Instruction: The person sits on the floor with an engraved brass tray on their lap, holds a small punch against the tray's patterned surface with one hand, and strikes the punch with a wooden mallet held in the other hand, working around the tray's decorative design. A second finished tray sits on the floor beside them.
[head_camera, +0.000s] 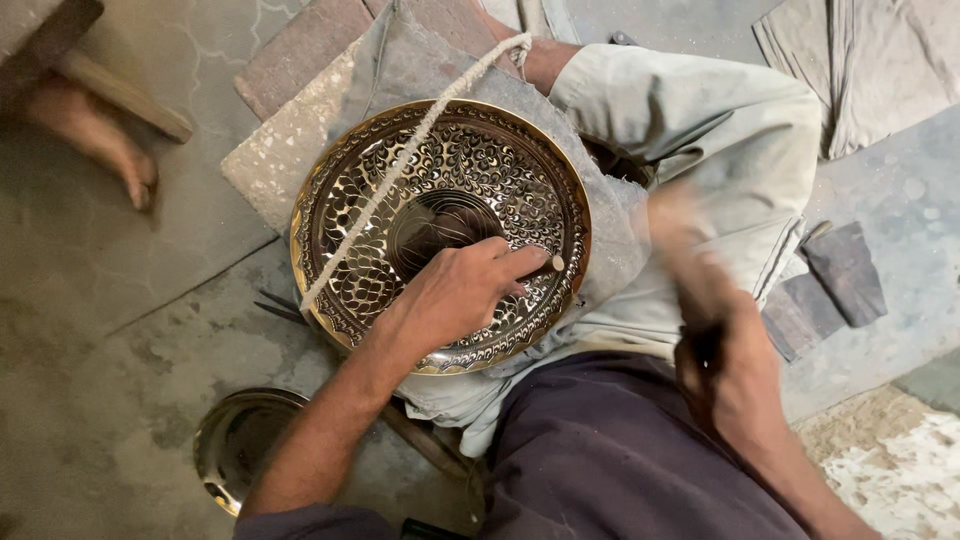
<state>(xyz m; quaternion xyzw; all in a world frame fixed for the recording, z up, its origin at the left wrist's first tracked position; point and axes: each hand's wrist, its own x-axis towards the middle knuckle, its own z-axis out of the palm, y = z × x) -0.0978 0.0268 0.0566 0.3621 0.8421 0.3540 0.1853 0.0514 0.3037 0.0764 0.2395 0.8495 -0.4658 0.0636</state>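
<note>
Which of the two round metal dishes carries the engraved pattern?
The large brass plate under the left hand, crossed by a cord; the smaller dish on the floor looks plain.

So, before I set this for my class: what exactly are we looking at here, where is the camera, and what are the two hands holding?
The single picture comes from a camera worn on a person's head, looking down at their lap. There is no machine, only bare hands. The left hand presses a small tool against a round, patterned brass plate, which rests on grey cloth with a rope across it. The right hand is blurred; it grips something dark that cannot be made out. A plainer metal dish lies on the floor.
</note>
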